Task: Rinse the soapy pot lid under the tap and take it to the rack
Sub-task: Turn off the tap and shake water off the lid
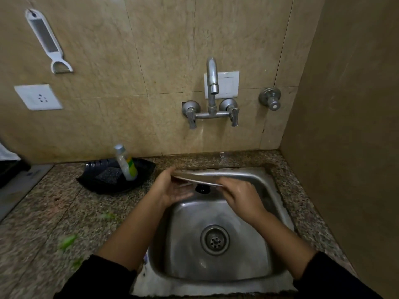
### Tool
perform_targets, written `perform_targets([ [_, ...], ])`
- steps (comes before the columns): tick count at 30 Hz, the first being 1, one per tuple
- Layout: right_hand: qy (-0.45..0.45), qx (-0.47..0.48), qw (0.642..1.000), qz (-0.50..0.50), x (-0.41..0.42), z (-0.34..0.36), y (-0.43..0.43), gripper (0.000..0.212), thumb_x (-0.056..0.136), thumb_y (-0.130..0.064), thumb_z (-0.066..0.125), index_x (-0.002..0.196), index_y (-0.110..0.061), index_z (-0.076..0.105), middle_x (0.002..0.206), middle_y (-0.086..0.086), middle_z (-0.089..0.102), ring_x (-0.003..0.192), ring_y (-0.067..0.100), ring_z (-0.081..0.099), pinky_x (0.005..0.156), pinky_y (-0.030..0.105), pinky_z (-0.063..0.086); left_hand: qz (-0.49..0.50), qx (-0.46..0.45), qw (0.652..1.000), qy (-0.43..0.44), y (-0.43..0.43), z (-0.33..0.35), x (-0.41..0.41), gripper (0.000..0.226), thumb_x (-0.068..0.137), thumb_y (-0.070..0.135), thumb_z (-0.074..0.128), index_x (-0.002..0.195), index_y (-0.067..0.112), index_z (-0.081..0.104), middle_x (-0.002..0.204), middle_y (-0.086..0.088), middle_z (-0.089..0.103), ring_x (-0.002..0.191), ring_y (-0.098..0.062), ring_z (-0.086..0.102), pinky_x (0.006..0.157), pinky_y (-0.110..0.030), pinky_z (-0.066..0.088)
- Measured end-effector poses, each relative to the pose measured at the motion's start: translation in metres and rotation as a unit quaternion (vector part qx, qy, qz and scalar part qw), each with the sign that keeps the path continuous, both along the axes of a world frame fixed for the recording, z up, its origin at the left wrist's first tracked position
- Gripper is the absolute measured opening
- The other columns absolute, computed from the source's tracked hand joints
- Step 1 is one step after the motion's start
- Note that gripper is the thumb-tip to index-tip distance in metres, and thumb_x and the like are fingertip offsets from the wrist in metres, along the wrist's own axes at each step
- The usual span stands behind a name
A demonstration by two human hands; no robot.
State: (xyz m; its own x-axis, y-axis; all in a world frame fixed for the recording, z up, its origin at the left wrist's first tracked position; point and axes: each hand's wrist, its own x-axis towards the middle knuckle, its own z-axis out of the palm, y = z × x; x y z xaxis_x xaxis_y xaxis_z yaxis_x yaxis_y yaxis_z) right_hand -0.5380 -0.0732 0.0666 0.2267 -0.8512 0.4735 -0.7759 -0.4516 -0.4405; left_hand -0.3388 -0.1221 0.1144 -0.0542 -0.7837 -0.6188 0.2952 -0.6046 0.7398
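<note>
The bottle (pixel 126 162) by the sink has a yellow and green label, but the words on it are too blurry to read. It leans in a black tray (pixel 90 180) on the worktop (pixel 43 208), next to a dark scrub pad (pixel 108 176).

The pot lid (pixel 198 179) is up over the back of the sink (pixel 278 190), below the tap (pixel 212 83). It is seen from its edge, so it looks like a thin steel strip. Its black knob (pixel 202 189) peeks out under it. You cannot tell if soap is on it.

The left hand (pixel 172 189) is palm up at the lid's left end. Its thumb is on top of the rim and its fingers (pixel 185 194) are under the lid, so it pinches the lid. The right hand (pixel 239 196) shows its back. Its fingers curl over the lid's right end and grip it, but the tips are hidden. Both arms reach in over the sink in dark sleeves.

Some green bits (pixel 68 241) on the worktop are a blur.
</note>
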Motion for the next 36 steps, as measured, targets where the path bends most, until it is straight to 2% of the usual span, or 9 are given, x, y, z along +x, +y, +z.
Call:
perform_targets([
  [3, -0.053, 0.045, 0.998, -0.011, 0.009, 0.008, -0.004, 0.014, 0.089, -0.014, 0.061, 0.102, -0.014, 0.063, 0.085, 0.004, 0.071, 0.079, 0.023, 0.066, 0.065, 0.039, 0.053, 0.006, -0.016, 0.998, -0.062, -0.002, -0.007, 0.009, 0.057, 0.093, 0.059, 0.037, 0.126, 0.015, 0.052, 0.118, -0.009, 0.056, 0.107, -0.027, 0.054, 0.088, -0.045, 0.044],
  [7, -0.128, 0.077, 0.989, -0.017, 0.029, 0.021, -0.008, 0.01, 0.091, -0.013, 0.06, 0.101, -0.012, 0.062, 0.083, 0.001, 0.067, 0.075, 0.01, 0.06, 0.063, 0.026, 0.049, 0.046, -0.047, 0.994, -0.086, -0.006, -0.005, 0.02, 0.059, 0.095, 0.057, 0.034, 0.139, 0.02, 0.047, 0.148, -0.002, 0.043, 0.137, -0.026, 0.038, 0.105, -0.044, 0.033],
  [12, -0.289, 0.048, 0.956, -0.003, 0.078, 0.056, -0.028, 0.005, 0.086, -0.009, 0.066, 0.09, -0.01, 0.062, 0.074, -0.002, 0.063, 0.069, 0.007, 0.058, 0.062, 0.02, 0.045, 0.131, -0.145, 0.976, -0.094, -0.011, 0.017, 0.065, 0.04, 0.101, 0.024, 0.041, 0.138, 0.013, 0.046, 0.139, -0.006, 0.053, 0.13, -0.025, 0.048, 0.097, -0.035, 0.039],
  [16, -0.476, 0.054, 0.877, 0.038, 0.159, 0.087, -0.057, 0.018, 0.083, 0.002, 0.066, 0.085, -0.015, 0.062, 0.073, 0.002, 0.061, 0.07, 0.007, 0.056, 0.069, 0.024, 0.047, 0.196, -0.22, 0.949, -0.113, -0.033, 0.032, 0.143, 0.033, 0.098, 0.022, 0.048, 0.131, 0.016, 0.053, 0.115, 0.0, 0.064, 0.109, -0.018, 0.058, 0.095, -0.035, 0.042],
  [19, -0.566, 0.066, 0.82, 0.059, 0.23, 0.106, -0.077, 0.017, 0.084, 0.003, 0.065, 0.086, -0.014, 0.063, 0.081, 0.007, 0.065, 0.078, 0.016, 0.06, 0.076, 0.033, 0.05, 0.223, -0.272, 0.926, -0.135, -0.041, 0.052, 0.209, 0.025, 0.098, 0.019, 0.048, 0.121, 0.018, 0.056, 0.117, 0.001, 0.062, 0.105, -0.016, 0.058, 0.089, -0.033, 0.041],
  [24, -0.605, 0.07, 0.79, 0.066, 0.373, 0.135, -0.108, 0.018, 0.085, 0.001, 0.065, 0.082, -0.016, 0.061, 0.079, 0.008, 0.062, 0.074, 0.016, 0.058, 0.073, 0.032, 0.048, 0.264, -0.314, 0.893, -0.183, -0.054, 0.089, 0.358, 0.018, 0.099, 0.019, 0.044, 0.113, 0.02, 0.055, 0.113, 0.0, 0.062, 0.103, -0.018, 0.057, 0.078, -0.029, 0.041],
  [29, -0.606, 0.074, 0.788, 0.084, 0.491, 0.163, -0.146, 0.019, 0.085, 0.001, 0.064, 0.083, -0.017, 0.06, 0.075, -0.002, 0.064, 0.063, -0.002, 0.061, 0.065, 0.016, 0.048, 0.285, -0.33, 0.866, -0.243, -0.059, 0.117, 0.482, 0.023, 0.099, 0.022, 0.047, 0.118, 0.015, 0.058, 0.115, -0.001, 0.062, 0.103, -0.017, 0.058, 0.084, -0.03, 0.04],
  [34, -0.589, 0.103, 0.791, 0.128, 0.607, 0.185, -0.195, 0.012, 0.088, -0.005, 0.062, 0.093, -0.016, 0.061, 0.095, 0.012, 0.069, 0.091, 0.026, 0.066, 0.085, 0.037, 0.053, 0.332, -0.34, 0.828, -0.296, -0.065, 0.129, 0.598, 0.016, 0.095, 0.019, 0.053, 0.109, 0.016, 0.06, 0.111, -0.003, 0.065, 0.106, -0.02, 0.061, 0.084, -0.027, 0.041],
  [36, -0.584, 0.118, 0.791, 0.138, 0.651, 0.191, -0.218, 0.015, 0.089, -0.005, 0.06, 0.102, -0.012, 0.061, 0.101, 0.012, 0.069, 0.096, 0.027, 0.065, 0.089, 0.04, 0.051, 0.353, -0.332, 0.819, -0.308, -0.072, 0.131, 0.64, 0.01, 0.093, 0.016, 0.056, 0.102, 0.017, 0.061, 0.106, -0.004, 0.066, 0.106, -0.023, 0.062, 0.089, -0.03, 0.044],
])
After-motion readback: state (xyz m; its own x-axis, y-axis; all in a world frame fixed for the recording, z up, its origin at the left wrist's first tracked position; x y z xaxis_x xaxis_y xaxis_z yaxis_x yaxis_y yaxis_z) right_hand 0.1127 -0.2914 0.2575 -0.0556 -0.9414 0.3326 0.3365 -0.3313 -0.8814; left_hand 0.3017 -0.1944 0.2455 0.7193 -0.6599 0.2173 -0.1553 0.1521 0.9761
